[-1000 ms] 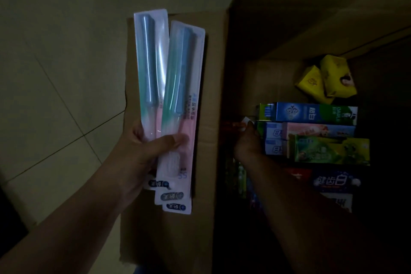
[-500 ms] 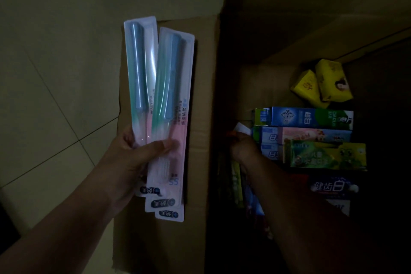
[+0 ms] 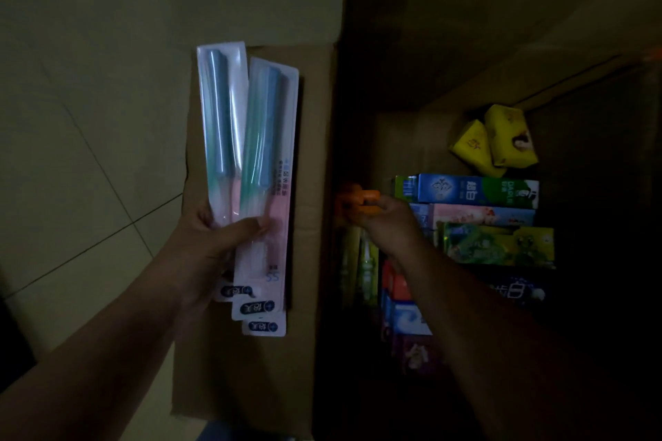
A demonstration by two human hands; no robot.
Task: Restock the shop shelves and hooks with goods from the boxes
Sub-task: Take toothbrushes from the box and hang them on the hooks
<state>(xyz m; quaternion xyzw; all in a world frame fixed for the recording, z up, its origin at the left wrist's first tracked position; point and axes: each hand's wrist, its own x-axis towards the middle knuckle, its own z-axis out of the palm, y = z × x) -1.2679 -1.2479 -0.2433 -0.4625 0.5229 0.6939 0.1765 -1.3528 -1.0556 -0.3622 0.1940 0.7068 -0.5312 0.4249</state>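
Left hand (image 3: 211,243) clamps fanned toothbrush packs (image 3: 250,172) over the cardboard box's (image 3: 315,140) left flap. Right hand (image 3: 387,225), inside by the left wall, pinches an orange item (image 3: 365,202) beside toothpaste cartons (image 3: 480,190). Advisable: lift straight up, clear of neighbouring cartons.

A fan of toothbrush packs (image 3: 250,168), long clear blister cards with teal-and-pink brushes, stands upright in front of the cardboard box's (image 3: 308,140) opened flap, outside the box; at least three cards overlap, label ends down. Inside the box, toothpaste cartons (image 3: 476,190) lie stacked flat, blue-green on top, pink and green below. Behind them, at the box's far wall, two yellow packets (image 3: 501,136) lean together. An orange item (image 3: 361,202) sits at the box's left inner wall, too dim to identify.
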